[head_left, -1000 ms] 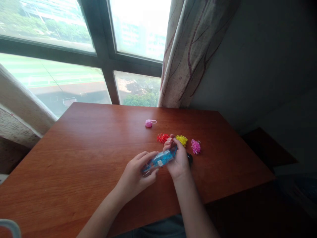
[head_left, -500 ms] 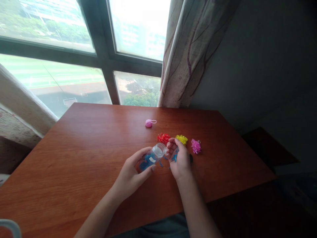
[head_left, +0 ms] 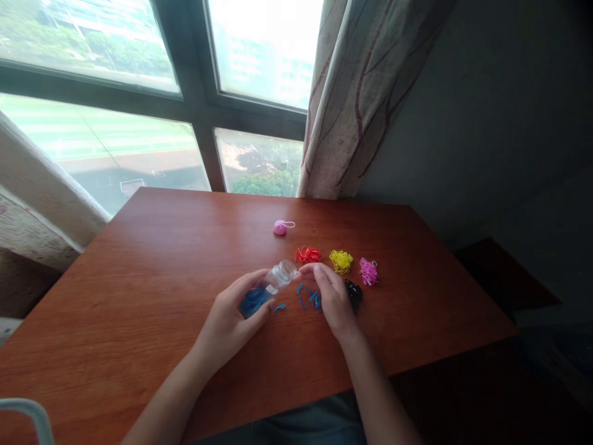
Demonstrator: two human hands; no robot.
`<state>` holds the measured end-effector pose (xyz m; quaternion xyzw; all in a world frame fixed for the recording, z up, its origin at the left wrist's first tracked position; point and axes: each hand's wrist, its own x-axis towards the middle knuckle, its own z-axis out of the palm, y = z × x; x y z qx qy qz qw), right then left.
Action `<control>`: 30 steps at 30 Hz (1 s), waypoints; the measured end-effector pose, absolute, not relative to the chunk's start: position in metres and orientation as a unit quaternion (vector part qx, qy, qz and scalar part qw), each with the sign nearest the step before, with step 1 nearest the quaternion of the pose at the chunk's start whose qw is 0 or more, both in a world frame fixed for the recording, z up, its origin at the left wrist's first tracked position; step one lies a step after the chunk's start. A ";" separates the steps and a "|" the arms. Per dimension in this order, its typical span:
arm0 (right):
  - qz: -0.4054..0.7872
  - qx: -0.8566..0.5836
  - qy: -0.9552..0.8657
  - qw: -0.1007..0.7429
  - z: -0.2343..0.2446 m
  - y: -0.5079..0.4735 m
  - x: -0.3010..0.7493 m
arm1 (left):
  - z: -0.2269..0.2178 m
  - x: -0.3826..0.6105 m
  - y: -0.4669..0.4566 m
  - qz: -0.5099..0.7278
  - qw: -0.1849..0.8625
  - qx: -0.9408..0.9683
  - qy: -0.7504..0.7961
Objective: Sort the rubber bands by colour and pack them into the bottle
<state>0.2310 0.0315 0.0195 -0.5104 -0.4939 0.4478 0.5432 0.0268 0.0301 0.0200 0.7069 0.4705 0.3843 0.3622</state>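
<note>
My left hand is wrapped round a small clear bottle, which lies tilted with its open mouth up and to the right. Blue rubber bands fill its lower part. My right hand is at the bottle's mouth, fingers stretched towards the rim and the palm turned down and inward; nothing shows in it. Below its fingers, loose blue bands lie on the table, with another blue band beside my left thumb. A black pile of bands is partly hidden behind my right wrist.
Red bands, yellow bands and pink bands lie in separate piles beyond my hands. Farther back is a pink domed piece with a loop. The wooden table ends at the window. A white curved bar stands at lower left.
My left hand and the bottle have moved left and slightly up. My right hand has turned over from cupped, and the blue bands seen in its palm now no longer show there.
</note>
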 end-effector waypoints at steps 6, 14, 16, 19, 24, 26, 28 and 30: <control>0.325 -0.587 -0.624 0.401 0.040 0.017 0.256 | 0.019 0.025 0.030 0.383 0.340 0.720 0.469; 0.170 -0.645 -0.730 0.149 0.024 -0.011 0.262 | 0.018 0.020 0.031 0.384 0.344 0.708 0.482; 0.144 -0.646 -0.742 0.104 0.025 -0.008 0.258 | 0.017 0.020 0.032 0.383 0.345 0.709 0.481; 0.127 -0.644 -0.753 0.046 0.032 0.002 0.253 | 0.017 0.021 0.032 0.383 0.347 0.709 0.480; 0.125 -0.635 -0.763 -0.008 0.041 0.015 0.251 | 0.019 0.022 0.031 0.384 0.345 0.711 0.478; 0.125 -0.632 -0.764 -0.007 0.040 0.016 0.252 | 0.021 0.022 0.031 0.383 0.345 0.713 0.475; 0.127 -0.633 -0.764 0.000 0.038 0.014 0.254 | 0.022 0.023 0.030 0.383 0.343 0.715 0.474; 0.134 -0.635 -0.761 0.019 0.034 0.012 0.257 | 0.023 0.023 0.030 0.385 0.340 0.715 0.474</control>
